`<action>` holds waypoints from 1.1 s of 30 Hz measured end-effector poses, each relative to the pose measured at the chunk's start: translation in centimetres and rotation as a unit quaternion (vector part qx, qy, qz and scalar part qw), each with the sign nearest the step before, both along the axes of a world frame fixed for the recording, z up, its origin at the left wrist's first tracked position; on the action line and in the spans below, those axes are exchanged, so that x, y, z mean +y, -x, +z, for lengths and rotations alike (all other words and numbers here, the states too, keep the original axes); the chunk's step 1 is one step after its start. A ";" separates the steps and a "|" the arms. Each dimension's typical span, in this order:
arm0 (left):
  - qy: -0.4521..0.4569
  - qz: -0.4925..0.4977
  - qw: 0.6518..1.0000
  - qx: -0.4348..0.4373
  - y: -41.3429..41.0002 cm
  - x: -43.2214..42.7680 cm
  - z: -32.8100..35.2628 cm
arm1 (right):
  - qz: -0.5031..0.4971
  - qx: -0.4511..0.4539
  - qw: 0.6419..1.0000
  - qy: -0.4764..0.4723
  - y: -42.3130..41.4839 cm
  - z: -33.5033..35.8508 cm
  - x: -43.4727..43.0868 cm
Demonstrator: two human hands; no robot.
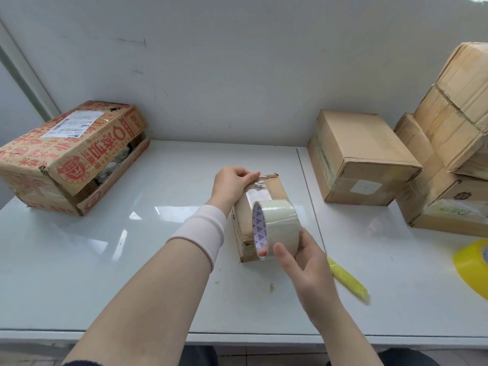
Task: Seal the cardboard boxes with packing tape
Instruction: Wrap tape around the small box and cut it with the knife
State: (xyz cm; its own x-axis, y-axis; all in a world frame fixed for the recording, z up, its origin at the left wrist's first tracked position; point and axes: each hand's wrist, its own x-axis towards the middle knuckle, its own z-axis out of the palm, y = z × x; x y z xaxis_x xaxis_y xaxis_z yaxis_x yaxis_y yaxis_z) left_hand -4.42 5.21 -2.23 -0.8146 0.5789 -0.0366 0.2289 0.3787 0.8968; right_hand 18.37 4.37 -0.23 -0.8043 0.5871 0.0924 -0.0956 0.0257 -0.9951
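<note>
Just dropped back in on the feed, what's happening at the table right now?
A person is partway through taping the small box in the middle of the white table. The left hand pins the loose end of the strip at the box's far edge. The right hand grips the tape roll over the near end. The strip isn't cut yet; a yellow tool lies beside the right hand.

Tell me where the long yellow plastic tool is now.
Head view: the yellow tool lies on the white table, right of the right hand holding the clear tape roll, left of the yellow tape roll.
</note>
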 end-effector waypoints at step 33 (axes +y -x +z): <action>-0.151 -0.180 0.970 0.058 -5.0 -9.9 -2.2 | -0.018 -0.130 0.991 -0.033 -2.0 -0.7 -0.2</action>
State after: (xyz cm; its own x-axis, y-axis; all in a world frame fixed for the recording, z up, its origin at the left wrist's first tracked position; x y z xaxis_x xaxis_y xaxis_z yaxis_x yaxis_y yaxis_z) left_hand 0.58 -4.68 -4.40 -0.5457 0.7972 0.2583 0.4030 -0.0206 0.9150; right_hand 20.41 4.14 -0.96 -0.7850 0.6147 -0.0772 0.1667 0.0896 -0.9819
